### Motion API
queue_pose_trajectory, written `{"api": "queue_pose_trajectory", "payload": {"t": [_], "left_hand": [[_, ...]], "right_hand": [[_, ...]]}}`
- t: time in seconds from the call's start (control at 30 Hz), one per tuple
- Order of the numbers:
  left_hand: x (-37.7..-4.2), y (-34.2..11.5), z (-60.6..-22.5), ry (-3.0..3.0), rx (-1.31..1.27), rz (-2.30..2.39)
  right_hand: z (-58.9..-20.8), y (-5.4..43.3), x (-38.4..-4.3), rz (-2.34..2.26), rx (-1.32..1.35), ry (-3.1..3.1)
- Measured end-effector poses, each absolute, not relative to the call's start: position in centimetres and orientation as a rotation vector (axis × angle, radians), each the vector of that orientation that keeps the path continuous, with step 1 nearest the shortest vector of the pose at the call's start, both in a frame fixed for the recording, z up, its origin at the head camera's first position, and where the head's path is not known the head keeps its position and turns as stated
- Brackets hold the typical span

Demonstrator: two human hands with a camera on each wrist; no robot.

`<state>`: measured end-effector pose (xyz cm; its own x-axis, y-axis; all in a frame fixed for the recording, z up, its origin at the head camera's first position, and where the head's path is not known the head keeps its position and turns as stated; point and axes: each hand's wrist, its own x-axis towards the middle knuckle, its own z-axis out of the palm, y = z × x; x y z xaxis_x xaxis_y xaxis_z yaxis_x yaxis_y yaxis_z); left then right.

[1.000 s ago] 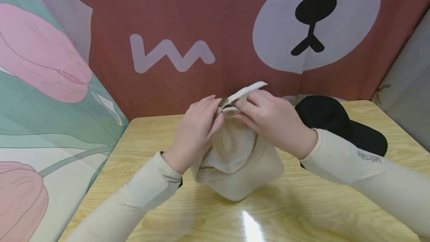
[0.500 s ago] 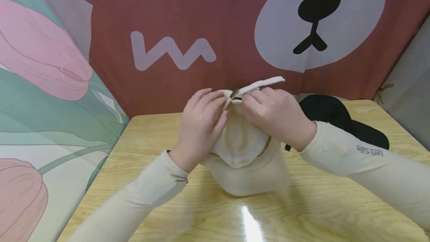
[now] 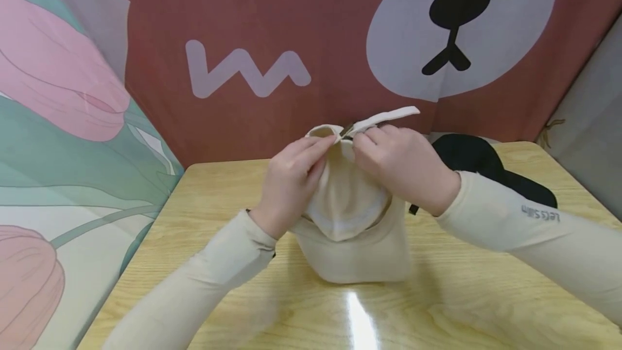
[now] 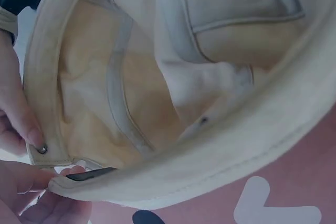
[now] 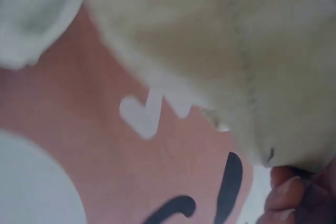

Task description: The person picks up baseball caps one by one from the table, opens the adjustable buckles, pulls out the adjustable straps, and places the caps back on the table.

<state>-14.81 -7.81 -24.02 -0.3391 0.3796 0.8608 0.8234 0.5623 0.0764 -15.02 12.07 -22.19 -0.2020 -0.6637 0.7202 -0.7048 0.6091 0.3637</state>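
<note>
A beige baseball cap (image 3: pixel 347 204) is held over the table, its brim (image 3: pixel 355 261) low and toward me. My left hand (image 3: pixel 293 177) pinches the back band by the small dull metal buckle (image 3: pixel 347 130). On the buckle's other side, my right hand (image 3: pixel 403 163) grips the strap with curled fingers. A loose strap end (image 3: pixel 391 116) sticks out up and right above that hand. The left wrist view looks into the cap's lining (image 4: pixel 89 77), where a thumb lies by a metal eyelet (image 4: pixel 42 149). Fingertips (image 5: pixel 287 192) hold the cap's edge in the right wrist view.
A black cap (image 3: pixel 468 155) lies behind my right forearm on the wood-grain table (image 3: pixel 228 188). A red-brown cloth with a bear face (image 3: pixel 272 15) hangs behind the table, and a tulip-print cloth (image 3: pixel 63 69) hangs at the left.
Both hands and the cap's back band have risen slightly and shifted right. The loose strap end reaches farther right. The band's loop at the left has opened into view.
</note>
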Motion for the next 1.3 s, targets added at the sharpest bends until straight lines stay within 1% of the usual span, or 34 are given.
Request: {"api": "queue_pose_trajectory", "payload": {"t": [0.13,0.37,0.63,0.97,1.3], "left_hand": [[-14.8,-7.7,-24.1,-1.929,-0.991,-0.651],[-15.0,-7.8,-23.9,-1.95,-0.982,-0.695],[-15.0,-8.1,-24.0,-1.952,-0.978,-0.741],[-15.1,-8.0,-23.7,-1.92,-1.01,-0.825],[-15.0,-8.1,-23.6,-1.928,-1.007,-0.804]], "right_hand": [[-22.2,12.2,-14.9,0.155,1.086,-1.957],[-21.9,12.4,-15.2,0.032,1.098,-1.892],[-21.7,12.9,-15.2,0.134,1.096,-1.929],[-22.1,13.2,-15.4,-0.008,1.123,-1.864],[-21.8,13.6,-15.4,0.112,1.105,-1.912]]}}
